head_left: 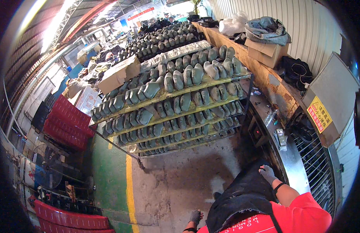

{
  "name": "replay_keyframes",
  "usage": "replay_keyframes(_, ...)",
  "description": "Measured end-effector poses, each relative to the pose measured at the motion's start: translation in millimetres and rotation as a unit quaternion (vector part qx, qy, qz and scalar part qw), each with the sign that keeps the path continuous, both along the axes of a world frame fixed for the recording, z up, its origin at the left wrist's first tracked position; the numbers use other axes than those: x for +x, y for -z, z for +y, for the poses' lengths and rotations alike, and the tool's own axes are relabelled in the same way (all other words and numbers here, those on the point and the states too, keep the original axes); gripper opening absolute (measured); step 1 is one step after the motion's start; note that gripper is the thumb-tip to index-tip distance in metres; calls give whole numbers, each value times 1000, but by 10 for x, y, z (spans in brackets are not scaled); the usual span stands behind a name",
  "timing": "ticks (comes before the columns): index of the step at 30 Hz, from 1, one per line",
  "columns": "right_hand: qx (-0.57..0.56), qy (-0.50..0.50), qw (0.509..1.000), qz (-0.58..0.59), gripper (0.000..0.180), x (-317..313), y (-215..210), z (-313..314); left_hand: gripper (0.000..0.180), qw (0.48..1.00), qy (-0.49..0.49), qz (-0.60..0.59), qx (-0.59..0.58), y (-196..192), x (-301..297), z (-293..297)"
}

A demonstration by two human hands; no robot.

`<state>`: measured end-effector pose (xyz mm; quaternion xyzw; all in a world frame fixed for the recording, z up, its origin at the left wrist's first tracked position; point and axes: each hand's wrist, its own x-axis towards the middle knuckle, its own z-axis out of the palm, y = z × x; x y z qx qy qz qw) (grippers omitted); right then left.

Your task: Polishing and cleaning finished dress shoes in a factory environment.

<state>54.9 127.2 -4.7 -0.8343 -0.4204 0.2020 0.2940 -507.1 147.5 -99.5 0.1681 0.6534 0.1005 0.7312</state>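
Observation:
My right hand [268,173], in a grey glove with bare fingertips, hangs over the black apron [238,194] beside the metal bench. Its fingers are loosely apart and nothing is in them. Low in the picture, my left hand [196,216] wears a similar glove above the concrete floor. Its fingers look slightly bent and apart, with no object visible in them. Ahead stands a wheeled, multi-level rack [211,82], its shelves lined with rows of grey-green, clog-shaped shoe pieces [178,79]. Both hands are apart from the rack.
Along the right runs a metal bench [295,171] bearing a small handheld device [281,138], next to a barred grille [315,167] and a panel with a yellow warning sign [319,114]. Red stacked panels [67,122] stand left. A cardboard box [119,73] tops the rack's left side.

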Motion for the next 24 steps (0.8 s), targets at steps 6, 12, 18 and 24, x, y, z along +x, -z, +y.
replay_keyframes(6,-28,-1,999,27,47,-28,-120,17,25,1000,8,0,13,7,-17,-26)
replay_keyframes(12,-17,-7,1000,-10,47,11,-16,-14,28,1000,16,12,14,-65,37,-23)
replay_keyframes(18,-3,-11,1000,-3,48,-23,-25,-19,34,999,44,-24,23,-3,-14,-18)
replay_keyframes(24,-14,1,1000,-3,49,32,42,-46,43,994,84,-66,18,60,-12,0)
